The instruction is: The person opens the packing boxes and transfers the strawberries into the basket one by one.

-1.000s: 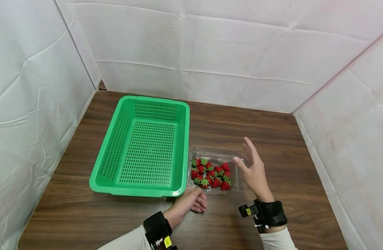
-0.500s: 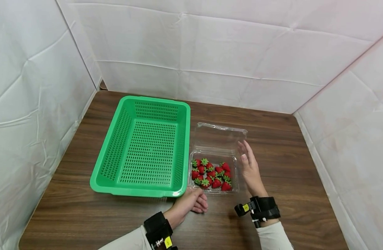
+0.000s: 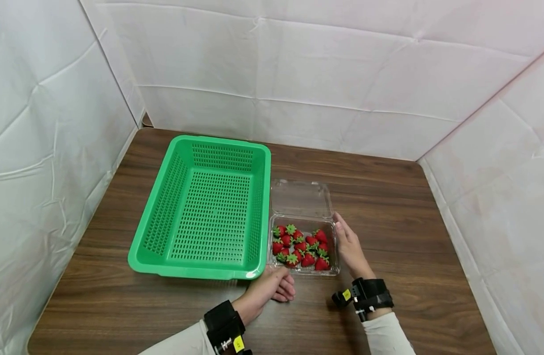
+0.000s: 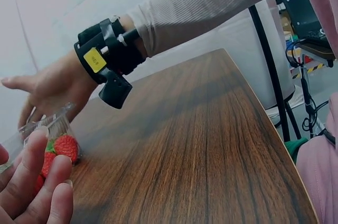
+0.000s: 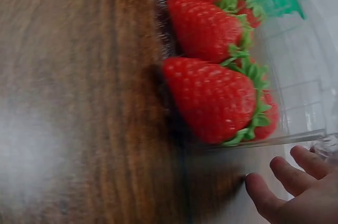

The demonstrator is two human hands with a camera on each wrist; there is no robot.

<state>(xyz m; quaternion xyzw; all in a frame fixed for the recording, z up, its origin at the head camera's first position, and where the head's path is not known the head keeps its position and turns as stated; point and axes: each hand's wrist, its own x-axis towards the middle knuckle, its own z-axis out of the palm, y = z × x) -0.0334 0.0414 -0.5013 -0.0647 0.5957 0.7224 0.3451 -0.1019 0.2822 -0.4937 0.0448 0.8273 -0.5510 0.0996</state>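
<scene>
Several red strawberries [image 3: 308, 259] with green leaves lie in a clear plastic clamshell box [image 3: 336, 268]. Its lid [image 3: 302, 199] is folded back behind it. Beside the box's right wall is my right hand [image 3: 349, 249], fingers extended, fingertips close to the hinge corner; whether they touch it I cannot tell. The right wrist view shows that hand's fingers [image 5: 296, 179] near the box's end. My left hand [image 3: 272, 285] rests on the table at the box's front left, fingers loosely curled and holding nothing; the left wrist view shows its fingers [image 4: 37, 182] in front of the strawberries.
A green perforated basket [image 3: 136, 256] stands left of the box, its right rim close beside it. The wooden table [image 3: 414, 236] is enclosed by white sheet walls [image 3: 298, 64] at the back and both sides.
The lid has swung up and backward, away from over the box, and now lies behind it. My right hand has come down and toward me along the box's right side. The left hand stays put.
</scene>
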